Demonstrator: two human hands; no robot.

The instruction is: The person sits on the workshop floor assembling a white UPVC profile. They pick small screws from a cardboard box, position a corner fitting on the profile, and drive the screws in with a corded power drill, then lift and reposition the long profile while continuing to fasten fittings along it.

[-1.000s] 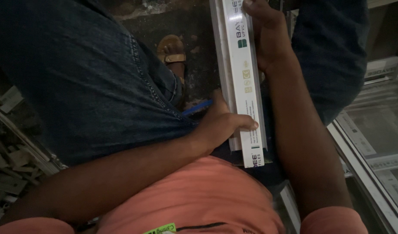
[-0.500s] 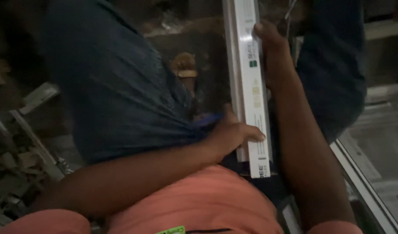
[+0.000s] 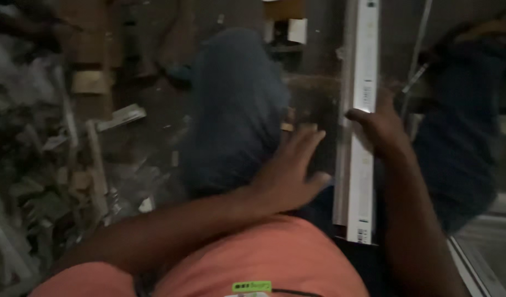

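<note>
Long white strip fitting (image 3: 358, 165): upright, right of a denim-clad knee (image 3: 236, 115). Right hand (image 3: 380, 127) clamped on its middle. Left hand (image 3: 290, 170) spread open just left, apart from it.

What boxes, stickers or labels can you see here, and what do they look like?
Long white box: upright between the knees, right hand gripping its side, small dark print patches.
Green sticker: small rectangle on the orange shirt, bottom middle.
Cardboard pieces: top middle on the floor, tan and white, blurred.
</note>
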